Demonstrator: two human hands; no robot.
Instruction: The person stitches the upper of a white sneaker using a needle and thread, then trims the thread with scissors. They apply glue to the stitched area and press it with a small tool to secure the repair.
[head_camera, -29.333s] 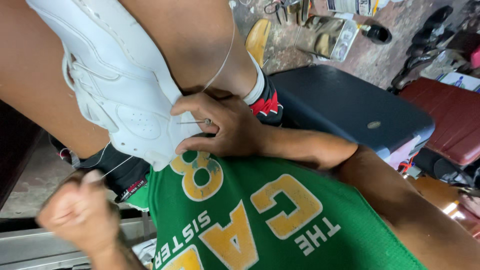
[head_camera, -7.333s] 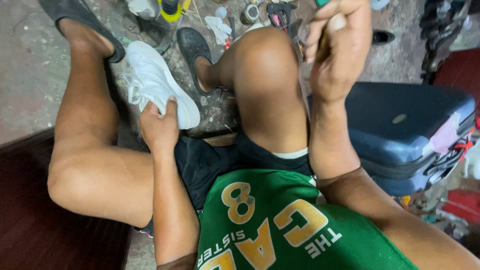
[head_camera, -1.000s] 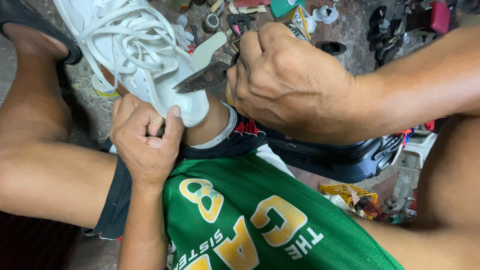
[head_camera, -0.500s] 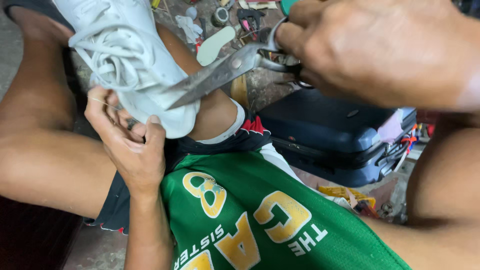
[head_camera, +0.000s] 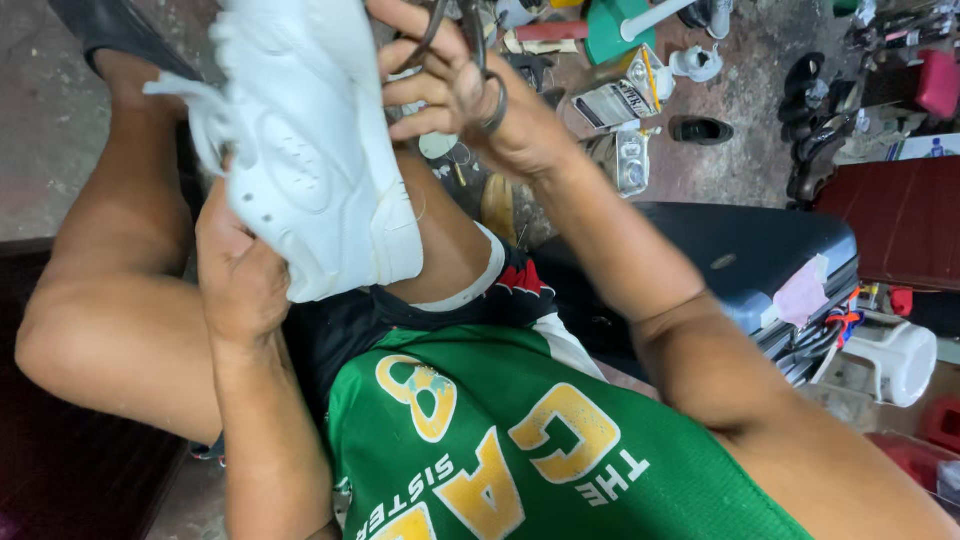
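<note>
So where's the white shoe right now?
The white shoe is upper left in the head view, held from below by the left hand, beside the right hand.

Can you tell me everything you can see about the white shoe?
The white shoe is a sneaker of smooth, leather-like material with stitched panels, a patch of tiny holes on its side and a thick white sole. A loose white lace hangs off its left edge. It is tilted, propped against the person's knee. The left hand grips it from below, and the right hand, with scissor loops on its fingers, touches its upper edge.

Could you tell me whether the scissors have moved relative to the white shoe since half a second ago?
Yes. The scissors in the right hand have lifted off the white shoe, beside its upper edge.
</note>
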